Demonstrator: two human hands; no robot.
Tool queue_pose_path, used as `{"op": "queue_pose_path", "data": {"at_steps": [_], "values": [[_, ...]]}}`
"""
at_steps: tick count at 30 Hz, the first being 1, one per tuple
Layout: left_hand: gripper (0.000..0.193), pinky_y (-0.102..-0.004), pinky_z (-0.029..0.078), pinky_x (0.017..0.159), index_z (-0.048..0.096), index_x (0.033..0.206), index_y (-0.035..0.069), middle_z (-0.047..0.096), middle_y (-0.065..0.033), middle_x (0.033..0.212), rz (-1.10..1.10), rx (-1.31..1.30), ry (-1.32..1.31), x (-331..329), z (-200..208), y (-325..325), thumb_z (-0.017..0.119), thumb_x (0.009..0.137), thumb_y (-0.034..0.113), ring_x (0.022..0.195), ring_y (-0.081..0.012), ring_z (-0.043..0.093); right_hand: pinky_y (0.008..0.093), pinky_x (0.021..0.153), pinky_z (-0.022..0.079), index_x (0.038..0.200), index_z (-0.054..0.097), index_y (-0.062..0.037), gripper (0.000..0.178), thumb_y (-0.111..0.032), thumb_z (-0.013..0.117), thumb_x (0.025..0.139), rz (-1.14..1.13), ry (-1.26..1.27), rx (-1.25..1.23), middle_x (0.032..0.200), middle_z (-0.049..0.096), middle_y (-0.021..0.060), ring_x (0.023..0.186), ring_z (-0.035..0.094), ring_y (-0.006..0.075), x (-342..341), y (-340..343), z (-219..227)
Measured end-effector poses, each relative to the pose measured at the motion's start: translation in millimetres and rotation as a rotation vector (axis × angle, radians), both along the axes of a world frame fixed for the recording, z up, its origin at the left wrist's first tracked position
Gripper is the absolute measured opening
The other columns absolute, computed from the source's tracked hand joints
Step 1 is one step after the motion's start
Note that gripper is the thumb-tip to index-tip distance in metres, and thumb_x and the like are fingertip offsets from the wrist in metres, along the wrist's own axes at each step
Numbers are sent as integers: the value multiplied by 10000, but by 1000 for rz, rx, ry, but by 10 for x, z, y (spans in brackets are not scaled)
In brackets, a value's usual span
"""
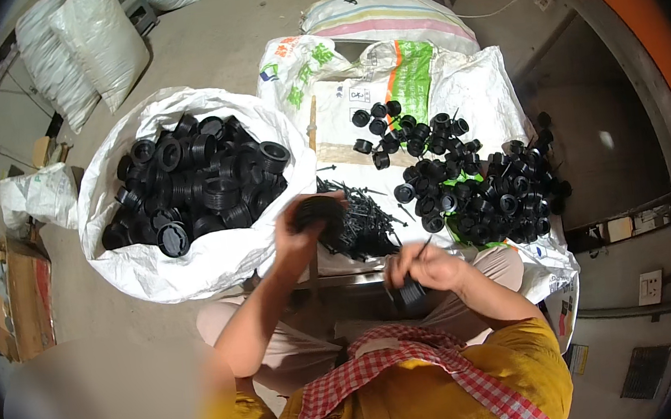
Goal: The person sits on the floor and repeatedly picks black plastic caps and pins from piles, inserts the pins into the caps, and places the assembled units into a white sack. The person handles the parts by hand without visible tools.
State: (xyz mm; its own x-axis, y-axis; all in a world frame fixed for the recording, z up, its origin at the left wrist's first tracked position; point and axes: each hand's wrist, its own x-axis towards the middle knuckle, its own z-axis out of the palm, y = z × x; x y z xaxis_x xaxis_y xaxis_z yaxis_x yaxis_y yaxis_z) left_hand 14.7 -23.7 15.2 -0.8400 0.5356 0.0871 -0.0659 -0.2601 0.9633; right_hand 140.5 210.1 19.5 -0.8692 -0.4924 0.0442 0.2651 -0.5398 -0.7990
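My left hand (296,234) is wrapped round a black ribbed plastic cap (322,212), raised over the near edge of a heap of thin black plastic pins (363,221). Lower and to the right, my right hand (433,269) grips another black ribbed cap (408,293) in front of my lap. A thin dark piece sticks up by its fingers, too blurred to name surely. On my left, an open white sack (125,268) is full of large black ribbed caps (205,170). Many smaller black caps (465,196) lie loose to the right of the pins.
Printed white sacking (341,102) covers the work surface under the pins and small caps. A full striped sack (389,20) lies behind it. Stuffed white sacks (102,46) stand at the far left, near a cardboard box (32,298). A wall socket (650,288) is at right.
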Motion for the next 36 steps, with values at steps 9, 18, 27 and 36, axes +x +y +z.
{"op": "queue_pose_path", "data": {"at_steps": [9, 18, 27, 36], "values": [[516, -389, 416, 978, 551, 1215, 72, 535, -145, 1252, -117, -539, 465, 135, -316, 223, 652, 714, -1, 1177, -311, 508, 309, 856, 420, 972, 551, -35, 91, -111, 548, 923, -779, 221, 217, 1029, 595, 101, 923, 551, 183, -695, -532, -291], [548, -445, 410, 855, 623, 1142, 130, 549, -163, 1093, 334, -722, 901, 44, 505, 133, 648, 615, -15, 998, -355, 516, 418, 929, 379, 1079, 574, -49, 310, -7, 583, 771, -769, 62, 1365, 924, 664, 118, 902, 606, 311, -953, -22, -1544], [636, -495, 199, 1094, 467, 1361, 154, 239, -203, 1497, 864, -1384, 815, -601, 563, -427, 703, 771, 189, 1350, -419, 230, 424, 924, 406, 1063, 563, 13, 341, -77, 669, 752, -930, 336, 1550, 1092, 578, 195, 1019, 529, 366, -1932, 1061, -1812], [431, -504, 234, 1074, 569, 1227, 28, 382, -174, 1436, 774, -1528, 603, -747, 431, -261, 612, 862, 253, 1321, -400, 311, 449, 977, 366, 1197, 498, 21, 502, -128, 687, 757, -1030, 213, 1810, 1185, 513, 228, 1123, 460, 402, -3502, 2161, -2604]]}}
